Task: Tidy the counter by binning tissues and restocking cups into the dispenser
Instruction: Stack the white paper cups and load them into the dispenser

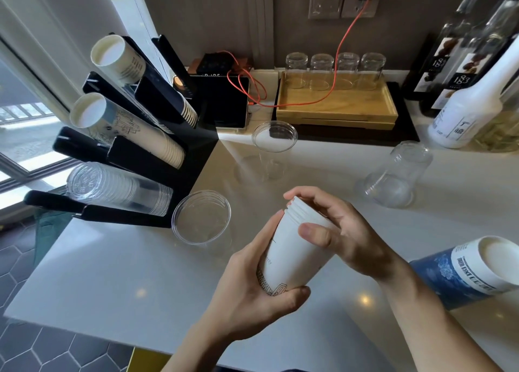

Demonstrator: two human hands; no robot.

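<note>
We see a smooth, glossy white worktop (118,262), matt white paper cups (292,256), clear shiny plastic cups (200,217), a glossy black plastic dispenser (179,180), a pale wooden tray (337,104) and clear glass jars (321,71).

- My left hand (252,290) wraps the lower part of a stack of white paper cups (292,259), tilted with rims pointing up and away.
- My right hand (341,231) grips the stack's rim end, thumb across the side.
- The black cup dispenser (157,158) at the left of the table (118,273) holds paper cups in the upper slots and clear ones in the lowest.
- Two clear plastic cups (200,217) stand open-side up near it; a third (398,172) sits upside down, farther right.
- A blue-patterned paper cup (471,270) lies beside my right wrist.
</note>
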